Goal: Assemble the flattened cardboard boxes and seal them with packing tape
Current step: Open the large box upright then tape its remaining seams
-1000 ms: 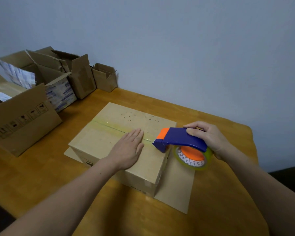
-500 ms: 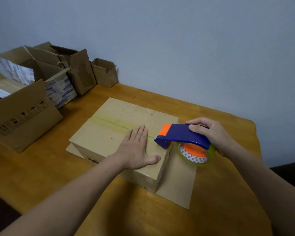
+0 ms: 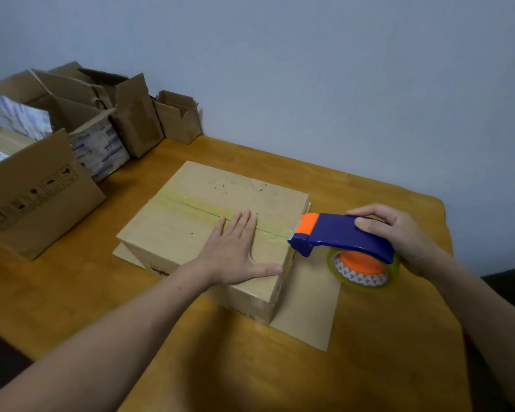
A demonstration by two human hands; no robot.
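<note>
Brown cardboard forms the box (image 3: 235,188) that stands near the middle of the desk (image 3: 384,367), its top flaps folded shut. Yellowish clear tape (image 3: 191,204) runs along the seam between those flaps, from the box's left side toward its right edge. The left hand (image 3: 235,254) lies flat on the box top, with its fingers straight and close together over the taped seam and its thumb spread toward the near right corner of the box. The right hand (image 3: 399,233) grips the blue handle of the tape dispenser (image 3: 339,236), fingers curled over its top. The dispenser's orange and blue nose meets the right end of the seam at the box's top edge. Its roll of tape (image 3: 363,276) hangs just beside the box, above a loose flap (image 3: 309,310) lying flat on the desk. At the desk's far left corner stand several open boxes (image 3: 137,123), and 1 larger box printed with handling symbols (image 3: 36,197) sits along the left edge.
</note>
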